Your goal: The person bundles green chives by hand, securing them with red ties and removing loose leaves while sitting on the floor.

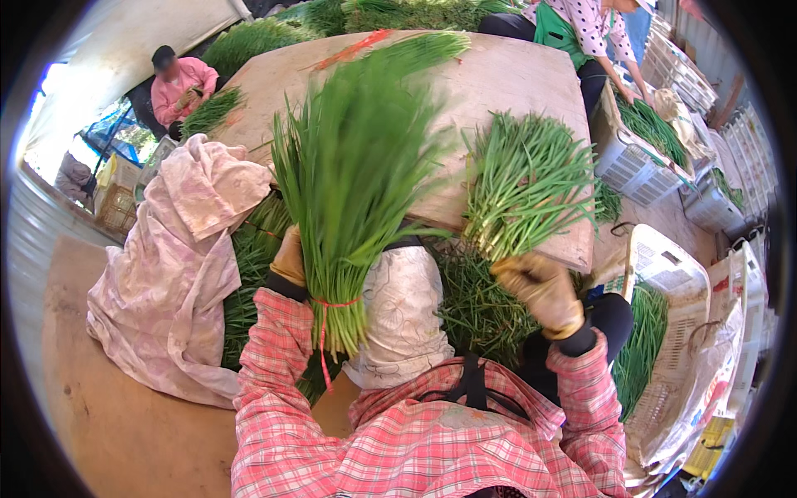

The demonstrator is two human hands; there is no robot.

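My left hand [289,262], in a tan glove, is closed round a large bunch of garlic chives [339,241]. A red tie [339,304] circles its pale stalk ends, with one tail hanging down. The leaf tops fan upward, smeared by motion. My right hand [544,292], also gloved, is at the cut ends of a loose pile of garlic chives [523,183] on the board. Its fingers stretch leftward, slightly bent, with nothing visible in them; whether they touch the stalks I cannot tell.
The wooden board [531,75] spans the middle, with a red strip [357,48] and more chives at its far edge. A pinkish cloth [178,266] covers greens on the left. White crates [668,266] stand on the right. Two other people [178,87] work at the far left and far right.
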